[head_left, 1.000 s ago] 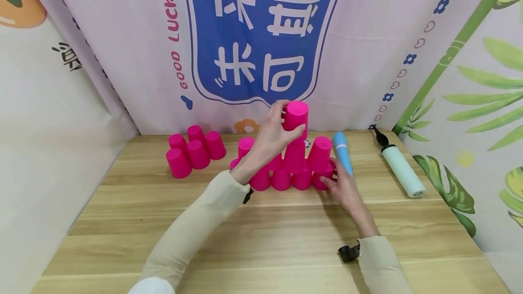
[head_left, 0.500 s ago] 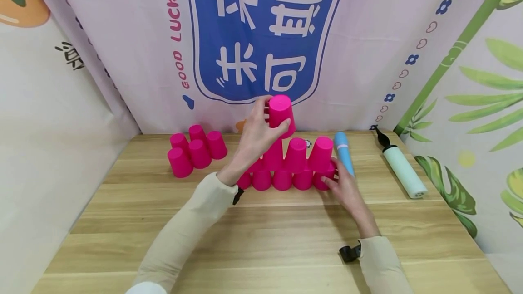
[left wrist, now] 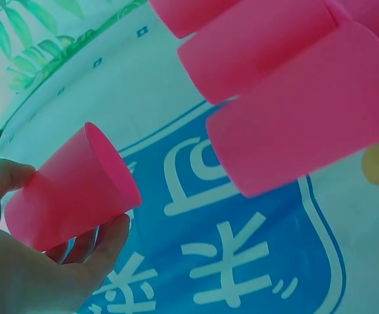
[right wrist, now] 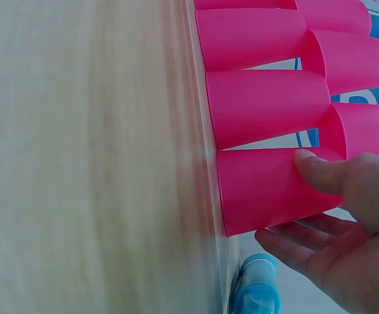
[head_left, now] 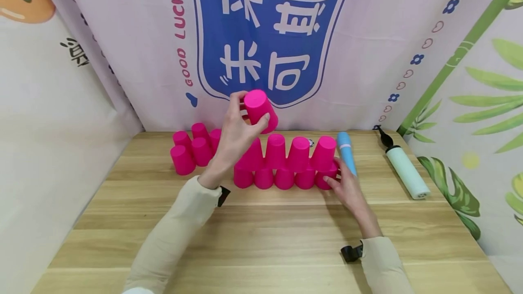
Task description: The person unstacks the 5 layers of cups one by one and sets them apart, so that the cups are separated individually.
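My left hand (head_left: 239, 133) grips a pink plastic cup (head_left: 258, 110), upside down and tilted, in the air above the left end of a two-level cup stack. In the left wrist view the held cup (left wrist: 71, 186) shows its open rim, apart from the stacked cups (left wrist: 307, 118). My right hand (head_left: 345, 185) holds the rightmost bottom-row cup (head_left: 324, 179), thumb in front and fingers at its right side; the right wrist view shows this cup (right wrist: 274, 190) too. Upper-row cups (head_left: 298, 154) stand inverted across the bottom-row cups (head_left: 284, 179).
Several more pink cups (head_left: 182, 160) stand inverted at the back left, partly behind my left hand. A blue cylindrical object (head_left: 346, 151) lies right of the stack. Further right is a pale green hand pump (head_left: 406, 171) with a black nozzle. A printed cloth (head_left: 163, 49) hangs behind the table (head_left: 269, 239).
My left hand has lifted the cup off the upper-row cup beneath it and carried it left, tilting it. My right hand has kept its hold on the rightmost bottom cup.
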`<state>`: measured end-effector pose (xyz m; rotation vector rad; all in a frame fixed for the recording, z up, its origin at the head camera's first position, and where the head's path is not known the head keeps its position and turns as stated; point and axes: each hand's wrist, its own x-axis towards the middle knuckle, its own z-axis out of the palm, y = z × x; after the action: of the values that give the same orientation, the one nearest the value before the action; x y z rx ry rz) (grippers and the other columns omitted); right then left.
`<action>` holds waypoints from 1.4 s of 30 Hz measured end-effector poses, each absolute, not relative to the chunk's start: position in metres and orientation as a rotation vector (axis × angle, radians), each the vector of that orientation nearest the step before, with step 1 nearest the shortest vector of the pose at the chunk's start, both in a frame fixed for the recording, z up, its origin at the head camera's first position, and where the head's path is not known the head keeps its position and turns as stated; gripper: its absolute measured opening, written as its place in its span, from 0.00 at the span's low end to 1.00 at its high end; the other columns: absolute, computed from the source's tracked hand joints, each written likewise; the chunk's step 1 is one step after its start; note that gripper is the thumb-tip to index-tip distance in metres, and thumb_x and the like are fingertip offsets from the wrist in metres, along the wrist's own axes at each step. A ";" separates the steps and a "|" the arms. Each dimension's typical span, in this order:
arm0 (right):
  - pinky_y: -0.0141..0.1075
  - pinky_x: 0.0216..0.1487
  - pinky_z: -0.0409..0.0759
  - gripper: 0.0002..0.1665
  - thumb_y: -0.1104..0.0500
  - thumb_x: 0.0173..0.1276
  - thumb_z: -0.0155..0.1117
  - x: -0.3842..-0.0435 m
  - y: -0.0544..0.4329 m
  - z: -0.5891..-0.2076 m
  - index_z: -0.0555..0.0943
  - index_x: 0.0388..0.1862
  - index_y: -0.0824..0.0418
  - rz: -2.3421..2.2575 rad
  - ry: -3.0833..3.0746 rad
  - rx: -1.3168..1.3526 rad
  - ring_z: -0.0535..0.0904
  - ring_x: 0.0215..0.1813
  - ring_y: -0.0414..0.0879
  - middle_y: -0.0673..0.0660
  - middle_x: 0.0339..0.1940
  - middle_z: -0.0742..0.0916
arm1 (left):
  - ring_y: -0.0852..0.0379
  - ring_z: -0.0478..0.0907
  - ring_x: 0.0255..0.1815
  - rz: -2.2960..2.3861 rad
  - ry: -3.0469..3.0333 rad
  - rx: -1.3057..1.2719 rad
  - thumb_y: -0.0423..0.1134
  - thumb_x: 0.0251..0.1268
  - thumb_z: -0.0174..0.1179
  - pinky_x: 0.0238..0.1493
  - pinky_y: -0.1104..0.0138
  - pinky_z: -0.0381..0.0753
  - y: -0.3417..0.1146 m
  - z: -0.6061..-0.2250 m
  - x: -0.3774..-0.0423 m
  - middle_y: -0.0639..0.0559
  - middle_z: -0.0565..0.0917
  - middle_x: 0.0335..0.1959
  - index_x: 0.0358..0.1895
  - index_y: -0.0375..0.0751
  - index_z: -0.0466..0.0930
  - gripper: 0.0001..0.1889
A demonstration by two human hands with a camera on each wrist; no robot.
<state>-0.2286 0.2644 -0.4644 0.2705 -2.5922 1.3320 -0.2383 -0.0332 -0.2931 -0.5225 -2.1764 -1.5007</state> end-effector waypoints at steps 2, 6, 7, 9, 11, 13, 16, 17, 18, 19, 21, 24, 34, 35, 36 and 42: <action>0.54 0.57 0.75 0.38 0.70 0.66 0.62 -0.229 0.265 -0.464 0.57 0.72 0.69 1.325 -2.600 0.267 0.73 0.60 0.66 0.71 0.62 0.73 | 0.49 0.72 0.56 -1.503 -2.174 -0.507 0.34 0.56 0.67 0.51 0.59 0.80 -0.038 -0.294 -0.238 0.44 0.72 0.57 0.64 0.38 0.59 0.34; 0.54 0.57 0.75 0.39 0.69 0.66 0.62 -0.228 0.265 -0.462 0.56 0.72 0.68 1.320 -2.606 0.261 0.73 0.61 0.65 0.70 0.63 0.73 | 0.49 0.72 0.57 -1.490 -2.178 -0.475 0.35 0.55 0.67 0.51 0.59 0.80 -0.048 -0.295 -0.237 0.44 0.71 0.58 0.64 0.39 0.58 0.35; 0.54 0.57 0.75 0.39 0.69 0.66 0.62 -0.228 0.265 -0.462 0.56 0.72 0.68 1.316 -2.608 0.260 0.73 0.61 0.65 0.70 0.63 0.73 | 0.49 0.72 0.57 -1.482 -2.179 -0.466 0.35 0.55 0.67 0.51 0.58 0.81 -0.051 -0.296 -0.237 0.44 0.71 0.58 0.65 0.39 0.58 0.35; 0.54 0.57 0.75 0.39 0.69 0.66 0.62 -0.228 0.264 -0.462 0.56 0.72 0.68 1.314 -2.612 0.257 0.73 0.61 0.65 0.70 0.62 0.73 | 0.48 0.71 0.58 -1.469 -2.181 -0.450 0.35 0.55 0.68 0.51 0.57 0.81 -0.057 -0.297 -0.236 0.43 0.71 0.59 0.65 0.39 0.58 0.36; 0.54 0.58 0.75 0.39 0.69 0.66 0.62 -0.227 0.264 -0.462 0.56 0.72 0.68 1.319 -2.610 0.258 0.73 0.61 0.65 0.70 0.62 0.73 | 0.48 0.71 0.58 -1.460 -2.187 -0.430 0.35 0.55 0.68 0.51 0.56 0.81 -0.063 -0.299 -0.236 0.43 0.71 0.59 0.65 0.39 0.58 0.36; 0.54 0.58 0.75 0.39 0.69 0.66 0.62 -0.227 0.264 -0.461 0.56 0.72 0.68 1.327 -2.605 0.263 0.73 0.61 0.65 0.71 0.62 0.73 | 0.48 0.71 0.59 -1.457 -2.193 -0.410 0.35 0.54 0.68 0.51 0.55 0.81 -0.070 -0.302 -0.235 0.43 0.71 0.60 0.65 0.39 0.58 0.36; 0.54 0.58 0.75 0.39 0.69 0.66 0.61 -0.227 0.263 -0.461 0.56 0.72 0.68 1.337 -2.605 0.267 0.72 0.61 0.65 0.70 0.63 0.73 | 0.47 0.72 0.58 -1.453 -2.193 -0.372 0.35 0.55 0.68 0.51 0.54 0.80 -0.081 -0.308 -0.236 0.43 0.71 0.59 0.64 0.39 0.58 0.35; 0.54 0.58 0.75 0.39 0.69 0.66 0.61 -0.227 0.263 -0.461 0.56 0.72 0.68 1.338 -2.605 0.269 0.72 0.61 0.65 0.71 0.63 0.73 | 0.47 0.72 0.58 -1.454 -2.186 -0.357 0.35 0.55 0.68 0.51 0.54 0.80 -0.085 -0.309 -0.236 0.43 0.71 0.59 0.64 0.39 0.59 0.35; 0.54 0.58 0.75 0.39 0.69 0.67 0.61 -0.227 0.263 -0.461 0.56 0.72 0.69 1.337 -2.606 0.270 0.72 0.61 0.65 0.71 0.63 0.73 | 0.47 0.73 0.57 -1.455 -2.178 -0.339 0.35 0.55 0.68 0.51 0.54 0.80 -0.089 -0.311 -0.236 0.43 0.71 0.58 0.63 0.38 0.59 0.35; 0.54 0.58 0.75 0.39 0.69 0.67 0.61 -0.227 0.263 -0.461 0.56 0.73 0.68 1.337 -2.607 0.268 0.72 0.61 0.65 0.71 0.63 0.73 | 0.47 0.73 0.56 -1.459 -2.169 -0.318 0.35 0.55 0.67 0.51 0.53 0.80 -0.094 -0.313 -0.236 0.42 0.71 0.58 0.63 0.38 0.59 0.34; 0.54 0.58 0.75 0.39 0.69 0.67 0.61 -0.227 0.263 -0.461 0.55 0.73 0.68 1.338 -2.612 0.269 0.72 0.61 0.65 0.71 0.63 0.72 | 0.46 0.73 0.56 -1.458 -2.156 -0.266 0.36 0.56 0.66 0.53 0.53 0.79 -0.104 -0.316 -0.237 0.42 0.71 0.57 0.63 0.36 0.58 0.34; 0.54 0.57 0.75 0.39 0.69 0.67 0.61 -0.227 0.263 -0.462 0.55 0.73 0.69 1.341 -2.607 0.271 0.72 0.61 0.66 0.72 0.63 0.72 | 0.46 0.72 0.56 -1.452 -2.157 -0.178 0.38 0.58 0.65 0.55 0.53 0.77 -0.119 -0.323 -0.240 0.41 0.71 0.57 0.63 0.35 0.58 0.33; 0.55 0.58 0.75 0.39 0.69 0.67 0.61 -0.226 0.264 -0.462 0.55 0.72 0.69 1.322 -2.616 0.265 0.72 0.61 0.65 0.71 0.63 0.72 | 0.42 0.70 0.56 -1.426 -2.270 0.016 0.37 0.58 0.63 0.58 0.51 0.73 -0.155 -0.367 -0.240 0.36 0.70 0.57 0.62 0.32 0.58 0.32; 0.55 0.58 0.75 0.39 0.69 0.67 0.61 -0.226 0.264 -0.462 0.55 0.73 0.68 1.322 -2.619 0.264 0.72 0.61 0.65 0.71 0.63 0.72 | 0.41 0.70 0.56 -1.421 -2.278 0.019 0.37 0.58 0.63 0.58 0.51 0.73 -0.157 -0.372 -0.240 0.36 0.70 0.57 0.62 0.31 0.58 0.32; 0.54 0.58 0.75 0.39 0.69 0.67 0.61 -0.226 0.264 -0.462 0.55 0.73 0.68 1.324 -2.619 0.261 0.72 0.61 0.65 0.71 0.63 0.72 | 0.41 0.70 0.56 -1.415 -2.285 0.023 0.37 0.58 0.63 0.58 0.51 0.73 -0.159 -0.378 -0.240 0.35 0.70 0.57 0.62 0.31 0.58 0.32; 0.54 0.58 0.75 0.39 0.68 0.67 0.61 -0.227 0.264 -0.462 0.55 0.73 0.68 1.325 -2.625 0.258 0.72 0.62 0.65 0.71 0.63 0.73 | 0.40 0.69 0.57 -1.346 -2.330 0.058 0.35 0.57 0.65 0.59 0.51 0.72 -0.166 -0.413 -0.243 0.34 0.68 0.58 0.62 0.29 0.59 0.33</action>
<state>-0.2269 0.2642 -0.4623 0.2583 -2.6246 1.3254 -0.2426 -0.1656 -0.4129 0.0580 -2.3304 -1.3459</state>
